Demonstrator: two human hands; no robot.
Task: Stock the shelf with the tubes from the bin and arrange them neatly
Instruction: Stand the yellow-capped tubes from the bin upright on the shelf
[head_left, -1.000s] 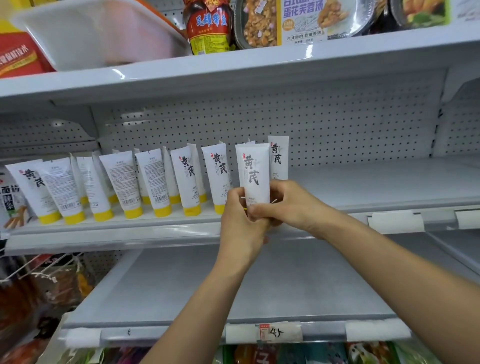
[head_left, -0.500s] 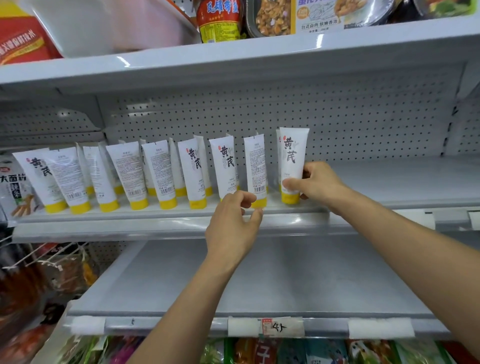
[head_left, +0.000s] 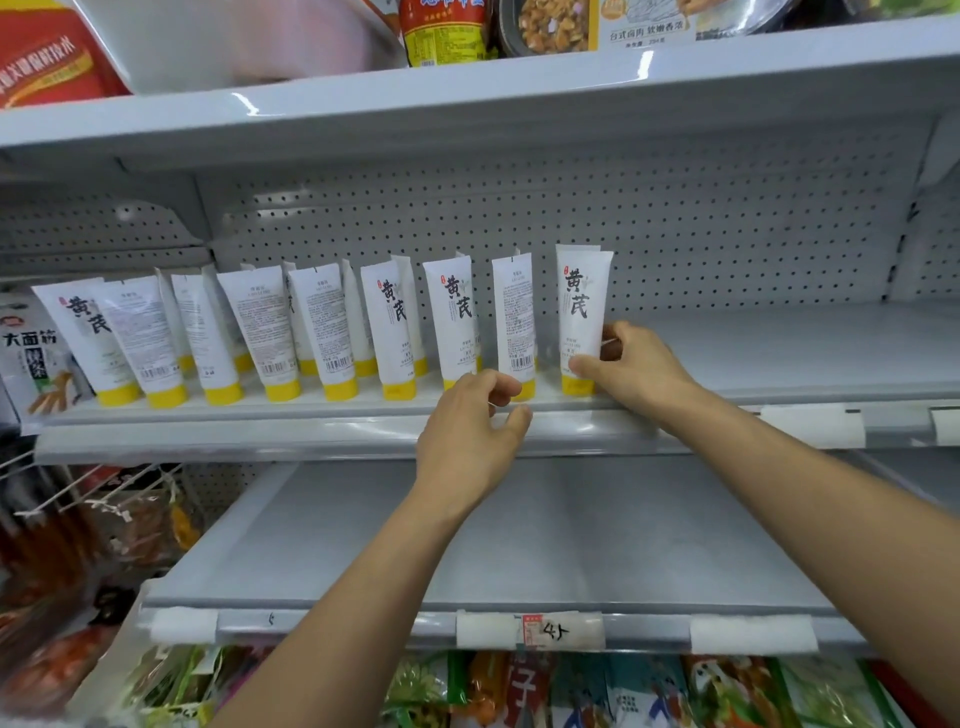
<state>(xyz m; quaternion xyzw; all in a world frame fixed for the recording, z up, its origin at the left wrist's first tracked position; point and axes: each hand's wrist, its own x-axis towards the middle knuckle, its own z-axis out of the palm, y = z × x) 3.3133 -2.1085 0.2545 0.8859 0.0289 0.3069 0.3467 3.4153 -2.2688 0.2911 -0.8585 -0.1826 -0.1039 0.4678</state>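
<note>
- On the middle shelf (head_left: 779, 358), a row of white tubes (head_left: 322, 322) with yellow caps stands cap-down. The person is working at the right end of the row.
- The step in hand, I think, is setting the end tube (head_left: 582, 312) in its place, straight up, with its name to the front.
- The right hand (head_left: 639, 369) holds the end tube low down. The thumb is on the front and the fingers curl round the far side, just above the yellow cap. The cap looks to sit on the shelf.
- The left hand (head_left: 467, 436) is by the shelf edge, just below the next tube (head_left: 513, 317). Its fingers are loosely bent, with a gap between thumb and first finger, and it holds nothing that I can see. The fingertips are close to that tube's cap, but I cannot tell if they touch it.
- The next tube shows its back, with small print and a bar code. Some tubes farther left do too, and some lean.
- The next move, I think, is to let go softly and turn the next tube to face front. The tubes stand close, so one bump could tip its neighbours.
- A white bin (head_left: 234, 47) sits on the top shelf, well apart from both hands. I cannot see if tubes are left in it.
</note>
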